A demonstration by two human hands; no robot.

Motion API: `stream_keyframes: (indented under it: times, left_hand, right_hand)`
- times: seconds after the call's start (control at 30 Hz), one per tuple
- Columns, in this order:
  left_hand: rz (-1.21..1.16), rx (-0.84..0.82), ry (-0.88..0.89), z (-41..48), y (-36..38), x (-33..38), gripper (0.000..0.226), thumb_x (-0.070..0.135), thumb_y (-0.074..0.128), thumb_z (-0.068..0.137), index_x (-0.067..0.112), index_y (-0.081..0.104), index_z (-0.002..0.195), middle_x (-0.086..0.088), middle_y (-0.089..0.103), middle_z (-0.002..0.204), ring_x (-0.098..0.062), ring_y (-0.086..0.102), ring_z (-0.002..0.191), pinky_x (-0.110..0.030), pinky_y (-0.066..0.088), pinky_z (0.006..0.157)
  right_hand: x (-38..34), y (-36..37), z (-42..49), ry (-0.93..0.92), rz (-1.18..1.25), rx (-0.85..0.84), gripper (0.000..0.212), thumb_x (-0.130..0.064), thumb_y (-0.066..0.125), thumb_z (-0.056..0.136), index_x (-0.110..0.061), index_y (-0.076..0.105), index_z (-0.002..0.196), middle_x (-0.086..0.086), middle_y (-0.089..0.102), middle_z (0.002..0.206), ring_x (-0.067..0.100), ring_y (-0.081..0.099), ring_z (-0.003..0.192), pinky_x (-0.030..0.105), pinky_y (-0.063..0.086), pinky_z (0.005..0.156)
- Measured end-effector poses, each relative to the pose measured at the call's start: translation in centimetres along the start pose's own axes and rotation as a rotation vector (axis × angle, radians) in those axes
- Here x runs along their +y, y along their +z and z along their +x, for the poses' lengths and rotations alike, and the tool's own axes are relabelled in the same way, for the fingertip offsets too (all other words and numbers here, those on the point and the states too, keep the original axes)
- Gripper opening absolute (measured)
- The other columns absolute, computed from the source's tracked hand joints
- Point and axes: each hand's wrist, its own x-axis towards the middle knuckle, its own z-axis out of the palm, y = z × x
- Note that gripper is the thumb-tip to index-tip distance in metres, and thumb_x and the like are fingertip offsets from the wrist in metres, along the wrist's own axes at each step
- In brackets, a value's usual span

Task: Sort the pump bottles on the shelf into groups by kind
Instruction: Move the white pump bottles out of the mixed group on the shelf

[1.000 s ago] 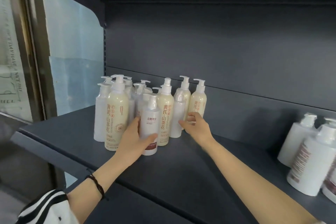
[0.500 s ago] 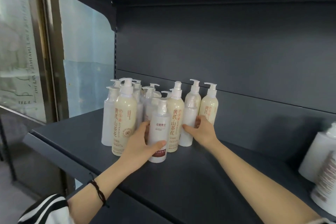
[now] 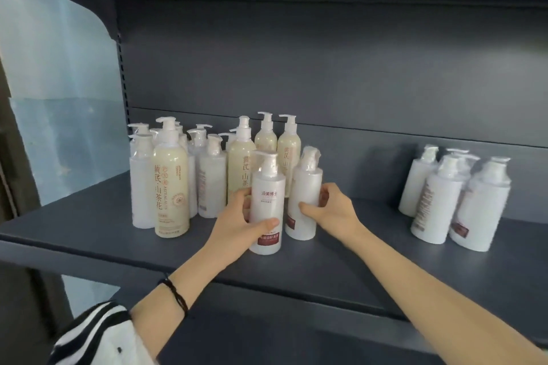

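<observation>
While both hands hold bottles on the dark shelf (image 3: 89, 225), much stays hidden. The left hand (image 3: 237, 224) is wrapped around a white bottle with a red label (image 3: 267, 204). The right hand (image 3: 332, 210) grips a plain white bottle (image 3: 305, 184) beside it. Cream bottles (image 3: 170, 184) block those behind. White bottles at the right (image 3: 444, 201) look blurry.

soft daylight from the left, dim shelf recess, slight motion blur, wide-angle bending at edges
</observation>
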Motion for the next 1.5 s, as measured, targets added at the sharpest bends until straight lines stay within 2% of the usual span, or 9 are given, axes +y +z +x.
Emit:
stream_keyframes:
  times: [0.1,0.23,0.63,0.73,0.87,1.13,1.3,1.43,1.5]
  left_hand:
    - [-0.034,-0.05,0.005,-0.8,1.7,0.8,0.064,0.021,0.077,0.077,0.033,0.038,0.126,0.011,0.056,0.12,-0.01,0.056,0.112,-0.027,0.045,0.091]
    - [-0.034,-0.117,0.01,-1.4,4.2,2.1,0.063,0.022,0.077,0.077,0.028,0.04,0.128,0.009,0.056,0.119,-0.011,0.057,0.11,-0.03,0.049,0.091]
    - [-0.041,-0.229,0.024,-0.8,18.1,7.0,0.063,0.017,0.072,0.082,0.023,0.036,0.133,0.004,0.052,0.129,-0.017,0.053,0.118,-0.041,0.043,0.103]
    - [-0.067,-0.192,0.015,0.1,21.0,7.6,0.061,0.017,0.072,0.081,0.024,0.037,0.131,0.006,0.053,0.124,-0.016,0.055,0.111,-0.034,0.045,0.096]
    - [-0.075,-0.174,0.008,1.5,24.2,8.2,0.06,0.017,0.073,0.081,0.022,0.038,0.129,0.008,0.051,0.117,-0.015,0.054,0.108,-0.03,0.044,0.09]
    - [-0.118,-0.162,0.003,3.0,28.2,8.9,0.058,0.016,0.072,0.081,0.023,0.039,0.128,0.008,0.052,0.116,-0.013,0.054,0.106,-0.027,0.044,0.085]
    - [-0.119,-0.21,0.0,3.6,28.5,8.7,0.061,0.018,0.072,0.082,0.024,0.038,0.133,0.006,0.053,0.124,-0.013,0.054,0.109,-0.028,0.045,0.089]
    - [-0.081,-0.219,0.002,3.6,28.4,8.3,0.063,0.024,0.07,0.084,0.024,0.035,0.137,0.004,0.053,0.129,-0.014,0.053,0.115,-0.033,0.045,0.098]
    - [-0.024,-0.195,-0.015,3.2,28.5,7.9,0.059,0.028,0.069,0.085,0.021,0.039,0.135,0.004,0.055,0.126,-0.013,0.054,0.111,-0.027,0.045,0.091]
  right_hand:
    - [0.3,-1.5,-2.2,0.012,0.003,0.013,0.042,-0.027,0.075,0.078,-0.019,0.045,0.107,-0.012,0.055,0.096,0.001,0.055,0.083,0.017,0.043,0.061]
    - [0.9,-3.8,-4.4,0.021,-0.001,0.038,0.043,-0.025,0.074,0.077,-0.018,0.044,0.108,-0.011,0.056,0.096,0.002,0.056,0.084,0.019,0.045,0.062]
    - [8.8,-16.9,-7.9,0.206,-0.106,0.324,0.047,-0.031,0.075,0.07,-0.018,0.043,0.102,-0.003,0.056,0.093,0.018,0.059,0.087,0.042,0.054,0.078]
    - [10.3,-19.6,-7.6,0.253,-0.129,0.348,0.044,-0.032,0.073,0.069,-0.016,0.043,0.097,-0.002,0.054,0.091,0.019,0.057,0.083,0.04,0.053,0.072]
    - [11.8,-21.9,-6.8,0.28,-0.122,0.375,0.045,-0.032,0.073,0.067,-0.016,0.043,0.096,-0.001,0.054,0.095,0.018,0.058,0.084,0.042,0.054,0.076]
    - [13.4,-23.7,-5.1,0.286,-0.155,0.309,0.049,-0.035,0.073,0.065,-0.018,0.044,0.101,-0.006,0.054,0.096,0.016,0.058,0.086,0.042,0.054,0.079]
    - [14.3,-23.7,-4.1,0.241,-0.094,0.292,0.046,-0.033,0.072,0.067,-0.017,0.047,0.102,-0.002,0.056,0.099,0.019,0.059,0.091,0.043,0.055,0.08]
    - [15.0,-24.2,-4.2,0.163,-0.035,0.275,0.044,-0.031,0.074,0.078,-0.02,0.045,0.11,-0.007,0.054,0.102,0.017,0.057,0.096,0.032,0.05,0.081]
    - [15.4,-24.6,-4.7,0.152,-0.018,0.273,0.041,-0.033,0.074,0.079,-0.02,0.045,0.105,-0.005,0.055,0.1,0.016,0.056,0.09,0.027,0.046,0.073]
